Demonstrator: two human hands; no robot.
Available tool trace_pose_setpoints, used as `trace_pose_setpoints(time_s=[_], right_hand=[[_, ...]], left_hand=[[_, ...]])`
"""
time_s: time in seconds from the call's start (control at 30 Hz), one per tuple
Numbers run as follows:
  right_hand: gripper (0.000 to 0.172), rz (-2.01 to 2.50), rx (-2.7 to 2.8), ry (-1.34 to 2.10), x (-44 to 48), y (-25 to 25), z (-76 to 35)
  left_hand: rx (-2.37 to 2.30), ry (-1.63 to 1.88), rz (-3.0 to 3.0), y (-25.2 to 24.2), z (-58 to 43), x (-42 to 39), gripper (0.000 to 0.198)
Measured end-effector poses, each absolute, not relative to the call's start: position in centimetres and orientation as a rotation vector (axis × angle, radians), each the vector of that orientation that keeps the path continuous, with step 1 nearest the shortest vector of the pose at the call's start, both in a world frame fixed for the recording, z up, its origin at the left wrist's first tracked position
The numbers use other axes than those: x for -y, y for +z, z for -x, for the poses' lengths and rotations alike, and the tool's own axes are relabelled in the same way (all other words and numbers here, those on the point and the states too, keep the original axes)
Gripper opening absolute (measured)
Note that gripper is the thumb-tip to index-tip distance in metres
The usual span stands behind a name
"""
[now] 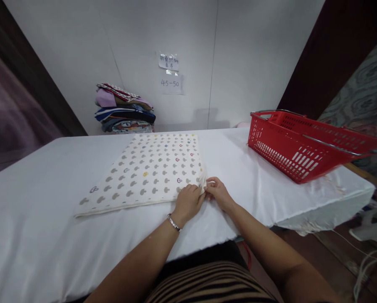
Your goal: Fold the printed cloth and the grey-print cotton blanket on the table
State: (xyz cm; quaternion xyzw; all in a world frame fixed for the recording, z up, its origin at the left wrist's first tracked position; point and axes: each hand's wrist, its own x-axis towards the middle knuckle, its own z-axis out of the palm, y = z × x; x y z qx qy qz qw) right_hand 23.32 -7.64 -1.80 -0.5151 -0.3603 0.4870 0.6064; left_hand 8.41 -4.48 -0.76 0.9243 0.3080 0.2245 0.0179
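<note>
A white cloth (156,168) printed with small grey and coloured mushroom shapes lies folded flat on the table, its layers showing along the near edge. My left hand (188,201) is at its near right corner, the fingertips closed on the fabric. Close beside it, my right hand (219,192) pinches the same corner from the right. The cloth is slightly raised and creased between the two hands. A bracelet circles my left wrist.
A red plastic basket (279,145) with metal handles stands at the table's right side. Several folded clothes (125,111) are stacked by the back wall. Paper notes (171,83) hang above the white-covered table (43,181). A white stool (373,227) is at the lower right.
</note>
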Motion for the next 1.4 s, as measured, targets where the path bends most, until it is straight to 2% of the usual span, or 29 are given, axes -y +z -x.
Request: trace_pose_setpoints(time_s=[0.23,0.43,0.63,0.73,0.97,1.4], right_hand=[[0.027,1.235,0.974,1.002,7.3,-2.0,-23.7],[0.010,1.500,1.256,0.530,7.3,-3.2,-25.9],[0.027,1.624,1.913,0.287,8.3,-2.6,-26.2],[0.028,1.668,2.092,0.214,8.5,-2.0,-25.9],[0.026,1.726,2.144,0.135,8.0,-1.9,-24.9],[0.027,1.586,2.280,0.214,8.0,-1.1,-25.3]], left_hand=[[-1.001,0.666,-2.776,-0.9,-8.6,4.1,0.014],[-1.138,0.876,-2.401,-0.9,-7.9,2.6,0.014],[-1.087,0.967,-2.368,-1.1,-7.8,2.7,0.012],[-1.064,0.942,-2.450,-1.2,-7.9,3.0,0.013],[-1.028,0.873,-2.600,-0.9,-8.0,3.2,0.015],[-1.044,0.879,-2.565,-1.3,-8.0,3.2,0.017]])
